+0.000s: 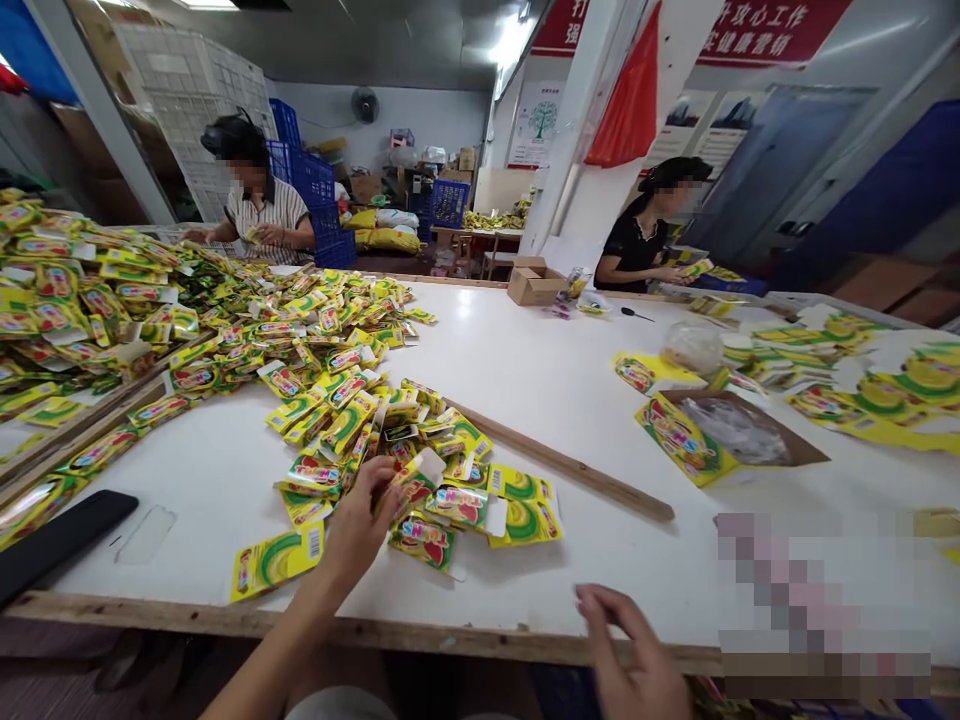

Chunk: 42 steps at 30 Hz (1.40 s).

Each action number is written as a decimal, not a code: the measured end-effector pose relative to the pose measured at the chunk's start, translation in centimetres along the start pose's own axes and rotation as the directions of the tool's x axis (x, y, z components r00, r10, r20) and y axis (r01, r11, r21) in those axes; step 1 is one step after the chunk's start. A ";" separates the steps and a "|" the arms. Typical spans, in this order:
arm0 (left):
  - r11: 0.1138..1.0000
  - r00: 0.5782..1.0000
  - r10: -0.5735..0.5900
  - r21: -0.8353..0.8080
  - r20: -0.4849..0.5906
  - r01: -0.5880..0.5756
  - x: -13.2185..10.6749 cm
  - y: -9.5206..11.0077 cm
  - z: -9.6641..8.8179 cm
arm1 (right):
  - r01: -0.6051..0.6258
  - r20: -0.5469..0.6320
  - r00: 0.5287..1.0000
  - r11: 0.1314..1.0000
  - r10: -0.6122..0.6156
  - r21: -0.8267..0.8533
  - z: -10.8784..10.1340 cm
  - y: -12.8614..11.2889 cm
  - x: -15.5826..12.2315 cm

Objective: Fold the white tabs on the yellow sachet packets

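My left hand [367, 515] is closed on a small yellow candy box [417, 482] with red and green print and a white end flap sticking up. It is at the near side of a loose heap of the same boxes [352, 410] on the white tabletop [600, 400]. Flattened-looking yellow box [276, 562] lies left of my left wrist. My right hand [630, 650] is over the table's front edge, thumb and fingers apart, with nothing in it. Nearest to that hand are a few yellow boxes [525, 505], well apart from it.
A wooden strip [562, 460] runs across the table. On the right stand an open carton with plastic inside [686, 440] and stacks of flat packaging [847, 370]. A large box pile [75, 300] fills the left. Two people, one [266, 215] left and one [637, 235] right, work across the table.
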<state>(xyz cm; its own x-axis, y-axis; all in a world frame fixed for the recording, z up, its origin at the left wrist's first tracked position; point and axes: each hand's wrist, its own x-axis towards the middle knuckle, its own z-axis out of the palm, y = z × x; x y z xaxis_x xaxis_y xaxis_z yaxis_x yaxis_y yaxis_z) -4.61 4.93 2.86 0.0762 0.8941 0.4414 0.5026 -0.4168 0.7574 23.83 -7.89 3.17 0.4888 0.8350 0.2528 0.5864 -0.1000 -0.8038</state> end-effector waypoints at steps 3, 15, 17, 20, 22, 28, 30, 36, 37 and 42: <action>0.950 0.983 -0.179 -0.266 -0.042 0.162 -3.0 0.9 -0.3 | 0.109 0.163 0.974 0.952 -0.160 0.287 5.8 -4.0 -0.6; 0.805 0.895 -0.325 -0.407 0.304 0.431 -6.6 0.2 -0.7 | 0.066 0.414 0.856 0.858 -0.311 0.509 12.6 -5.6 -1.2; 0.831 0.913 -0.304 -0.393 0.271 0.394 -5.8 -0.1 -0.8 | 0.110 0.412 0.846 0.865 -0.340 0.489 12.8 -6.0 -0.6; 0.816 0.936 -0.291 -0.459 0.200 0.351 -5.3 -0.5 -0.5 | 0.124 0.370 0.865 0.857 -0.340 0.500 13.5 -6.5 -0.3; 0.778 0.937 -0.305 -0.523 0.168 0.347 -5.3 -0.6 -0.3 | 0.081 0.343 0.887 0.836 -0.308 0.542 14.0 -6.5 -0.3; 0.848 0.960 -0.190 -0.458 0.208 0.267 -5.2 -0.2 -0.5 | 0.183 0.345 0.842 0.821 -0.415 0.541 13.7 -6.6 -0.7; 0.860 0.963 -0.184 -0.442 0.199 0.256 -5.1 -0.1 -0.5 | 0.192 0.342 0.842 0.824 -0.417 0.532 13.5 -6.8 -0.8; 0.842 0.935 -0.319 -0.407 0.156 0.355 -5.1 0.1 -0.1 | 0.150 0.319 0.888 0.864 -0.332 0.481 13.9 -7.5 -0.7; 0.836 0.929 -0.339 -0.406 0.145 0.369 -5.0 0.1 0.1 | 0.139 0.315 0.896 0.872 -0.313 0.469 14.1 -7.7 -0.7; 0.786 0.906 -0.410 -0.465 0.103 0.409 -4.6 0.3 0.5 | 0.068 0.329 0.917 0.901 -0.226 0.429 14.5 -8.3 -0.5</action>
<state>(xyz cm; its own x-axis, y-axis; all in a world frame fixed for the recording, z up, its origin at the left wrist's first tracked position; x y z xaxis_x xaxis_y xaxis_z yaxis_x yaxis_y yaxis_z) -4.33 0.76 0.80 -0.0484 0.9980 0.0396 0.0259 -0.0384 0.9989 9.37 0.32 1.90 0.1036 0.9661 0.2364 0.2849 0.1989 -0.9377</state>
